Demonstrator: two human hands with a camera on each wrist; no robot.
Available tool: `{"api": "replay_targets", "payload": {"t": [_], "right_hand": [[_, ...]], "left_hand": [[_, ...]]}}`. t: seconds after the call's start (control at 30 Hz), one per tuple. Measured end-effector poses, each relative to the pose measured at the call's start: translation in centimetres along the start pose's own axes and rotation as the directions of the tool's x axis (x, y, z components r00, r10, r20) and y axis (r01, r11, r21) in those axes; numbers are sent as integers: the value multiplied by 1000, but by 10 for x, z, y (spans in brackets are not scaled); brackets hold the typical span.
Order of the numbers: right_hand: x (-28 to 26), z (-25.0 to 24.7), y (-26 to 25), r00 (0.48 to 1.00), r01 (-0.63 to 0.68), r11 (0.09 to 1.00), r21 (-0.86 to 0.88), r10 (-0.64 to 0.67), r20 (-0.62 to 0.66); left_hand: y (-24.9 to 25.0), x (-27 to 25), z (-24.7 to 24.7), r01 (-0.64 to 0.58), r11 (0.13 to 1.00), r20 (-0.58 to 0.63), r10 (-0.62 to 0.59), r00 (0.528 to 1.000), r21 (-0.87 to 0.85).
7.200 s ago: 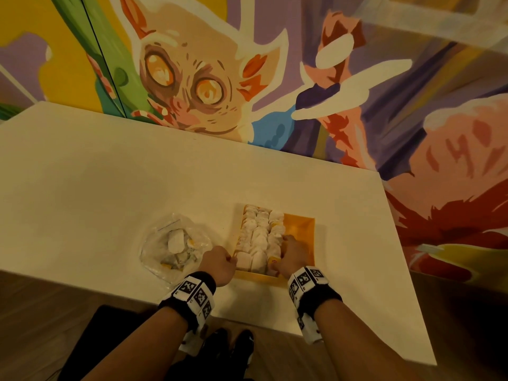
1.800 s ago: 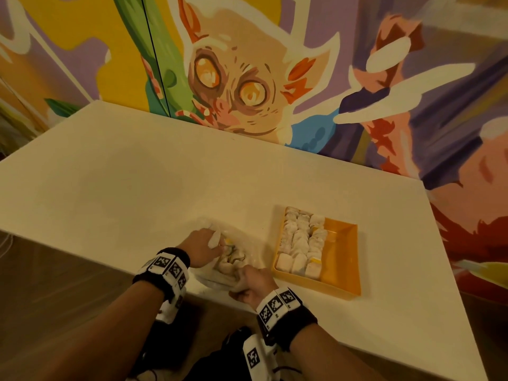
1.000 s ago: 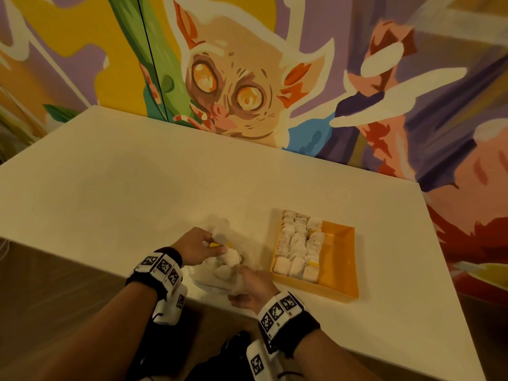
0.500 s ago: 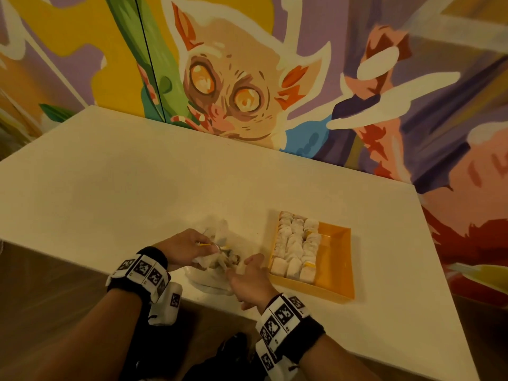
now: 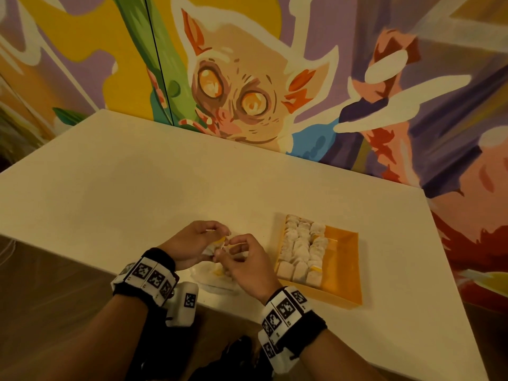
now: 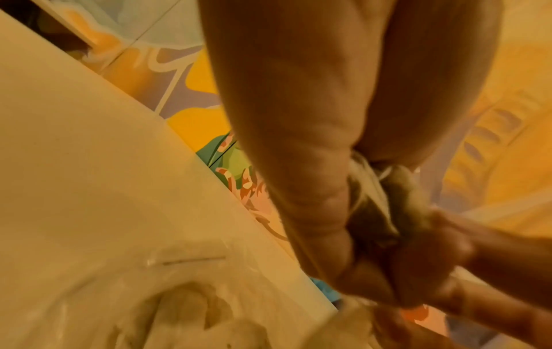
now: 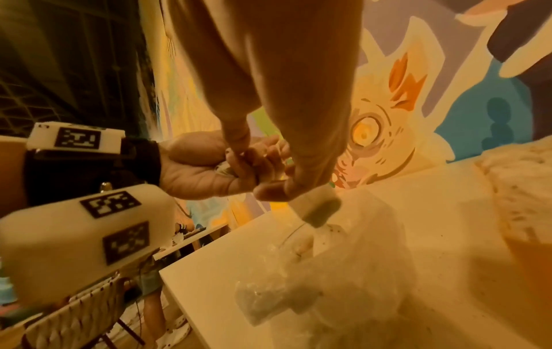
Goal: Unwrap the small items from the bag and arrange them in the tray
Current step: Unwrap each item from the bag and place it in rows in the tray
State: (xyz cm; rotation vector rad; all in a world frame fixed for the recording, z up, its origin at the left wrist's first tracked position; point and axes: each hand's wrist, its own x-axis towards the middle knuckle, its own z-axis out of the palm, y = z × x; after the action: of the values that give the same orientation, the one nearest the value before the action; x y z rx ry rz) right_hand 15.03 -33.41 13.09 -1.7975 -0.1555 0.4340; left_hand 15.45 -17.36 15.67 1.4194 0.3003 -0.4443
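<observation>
Both hands meet just above the clear plastic bag (image 5: 213,280), which lies at the table's near edge with several wrapped pieces inside. My left hand (image 5: 217,235) grips a small wrapped item (image 5: 219,242) with a yellow twist. My right hand (image 5: 233,244) pinches the same item's wrapper from the right. In the left wrist view the crinkled wrapper (image 6: 370,186) shows between my left fingers. In the right wrist view a white block (image 7: 318,209) sits just under my right fingers; I cannot tell whether they hold it. The orange tray (image 5: 342,266) holds rows of white pieces (image 5: 301,247) on its left side.
The white table (image 5: 137,193) stands against a painted mural wall. The tray's right half is bare orange. The bag (image 7: 328,283) lies close to the table's front edge, and the tray's wall (image 7: 525,250) rises right beside it.
Both hands were down in the bag a second ago. They have since risen with one wrapped item and come together above the bag. The tray has not moved.
</observation>
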Motion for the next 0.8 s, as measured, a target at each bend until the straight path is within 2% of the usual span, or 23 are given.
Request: {"api": "replay_targets", "payload": {"t": [0.1,0.2,0.3,0.4,0.5,0.67,0.8], "right_hand": [[5,2,0,996,-7,997,80,14,-83],[7,0,-5,993,-37,989,143,53,-104],[8,-1,-4,991,-52,994,99,64,-120],[8,-5,-3,992,3,1000,-16,-5,-129],[6,-6,-6,992,26,999,-43,-31,-125],[3,-13,-10,992,41,998,42,-35,-125],[2,-26,-13,979,160,986,37,-154,-134]], "left_hand": [[-4,2,11,-13,998,-80,8,997,-56],[-5,1,18,-28,996,-129,17,992,-85],[-5,0,21,-68,995,-181,52,982,-79],[-10,-3,23,-80,994,-195,65,979,-70],[-14,-4,22,-56,990,-211,28,977,-126],[-17,-7,21,-42,939,-286,-61,956,-341],[-17,-7,21,-29,917,-338,-117,934,-397]]}}
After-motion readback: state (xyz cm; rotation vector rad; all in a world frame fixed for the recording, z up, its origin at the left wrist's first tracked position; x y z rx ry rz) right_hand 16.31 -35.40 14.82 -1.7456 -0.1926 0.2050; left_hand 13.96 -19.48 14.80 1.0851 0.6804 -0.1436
